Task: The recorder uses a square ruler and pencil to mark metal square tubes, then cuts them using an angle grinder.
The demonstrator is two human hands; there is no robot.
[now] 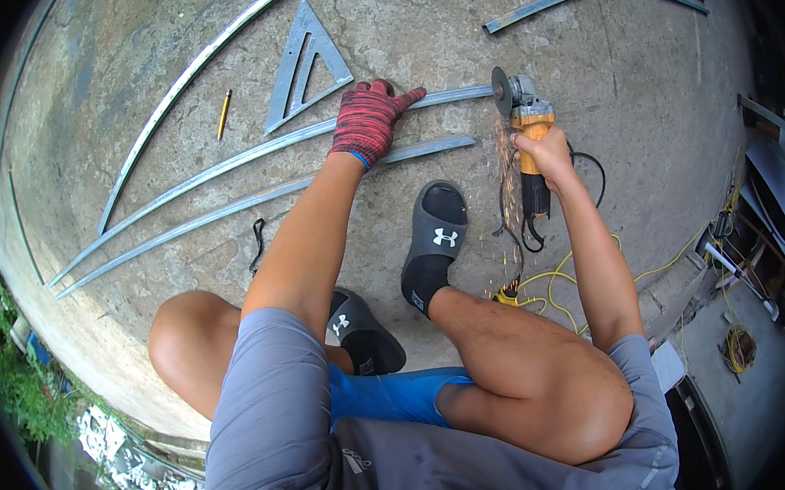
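My left hand (370,119), in a red and black knit glove, presses down on a long metal channel (263,148) lying on the concrete. Its fingers curl over the channel's edge. Bare, my right hand (546,156) is wrapped round the body of a yellow and black angle grinder (535,125). The grinder's disc (502,91) meets the channel's right end, and orange sparks (509,185) spray down toward me. A second channel (231,205) runs along the near side of the first, its right end cut at a slant.
Beyond my left hand lie a triangular speed square (281,101), a yellow pencil (225,115) and another long metal strip (186,76). A short channel piece (535,9) rests at the far side. A yellow extension cord (559,277) snakes beside my sandalled foot (437,234).
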